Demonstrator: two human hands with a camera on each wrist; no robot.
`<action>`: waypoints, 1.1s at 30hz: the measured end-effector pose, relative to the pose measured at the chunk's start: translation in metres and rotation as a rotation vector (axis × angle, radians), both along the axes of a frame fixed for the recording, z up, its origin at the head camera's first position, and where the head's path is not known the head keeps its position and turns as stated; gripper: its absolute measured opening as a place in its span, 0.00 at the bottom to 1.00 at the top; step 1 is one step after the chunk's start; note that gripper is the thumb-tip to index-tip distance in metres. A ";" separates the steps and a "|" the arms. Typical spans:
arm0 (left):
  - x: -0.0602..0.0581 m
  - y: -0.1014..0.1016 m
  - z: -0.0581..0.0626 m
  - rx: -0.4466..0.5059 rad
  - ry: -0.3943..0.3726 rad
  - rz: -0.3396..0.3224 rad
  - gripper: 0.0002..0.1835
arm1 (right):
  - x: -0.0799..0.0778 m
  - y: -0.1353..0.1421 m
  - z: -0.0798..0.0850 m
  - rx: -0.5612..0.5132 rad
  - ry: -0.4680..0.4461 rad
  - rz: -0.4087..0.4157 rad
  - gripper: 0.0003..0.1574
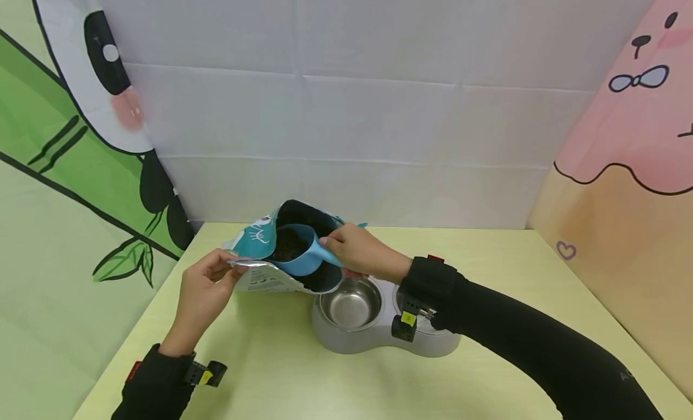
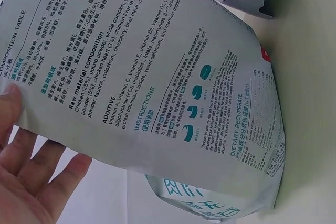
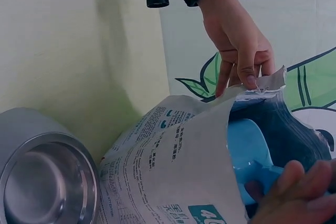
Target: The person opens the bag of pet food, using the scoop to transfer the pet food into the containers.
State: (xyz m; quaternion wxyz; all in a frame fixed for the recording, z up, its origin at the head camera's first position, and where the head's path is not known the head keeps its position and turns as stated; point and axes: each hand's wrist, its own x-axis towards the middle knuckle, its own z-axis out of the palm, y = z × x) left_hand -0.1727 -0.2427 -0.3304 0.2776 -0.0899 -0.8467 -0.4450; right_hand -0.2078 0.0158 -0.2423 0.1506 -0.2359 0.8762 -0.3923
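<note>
A teal and white pet food bag (image 1: pixel 258 238) stands with its mouth wide apart, tilted toward the camera. My left hand (image 1: pixel 208 290) pinches the left edge of its opening between thumb and fingers. With my right hand (image 1: pixel 368 250) I grip the handle of a blue scoop (image 1: pixel 305 260), whose cup sits inside the bag's mouth. Dark brown kibble shows in the cup. In the left wrist view, the printed back of the bag (image 2: pixel 157 87) faces the camera. The right wrist view shows the scoop (image 3: pixel 247 148) partly behind the bag's near wall.
Just right of and below the bag, a grey double pet feeder (image 1: pixel 346 342) rests on the pale yellow table (image 1: pixel 271 378). Its left steel bowl (image 1: pixel 352 305) shows no food; my right wrist covers much of the other. A white sheet (image 1: pixel 379 125) hangs behind the table.
</note>
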 end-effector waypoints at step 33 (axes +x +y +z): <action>-0.002 0.000 0.002 0.022 -0.026 -0.004 0.05 | 0.005 0.025 0.001 -0.011 -0.012 -0.085 0.14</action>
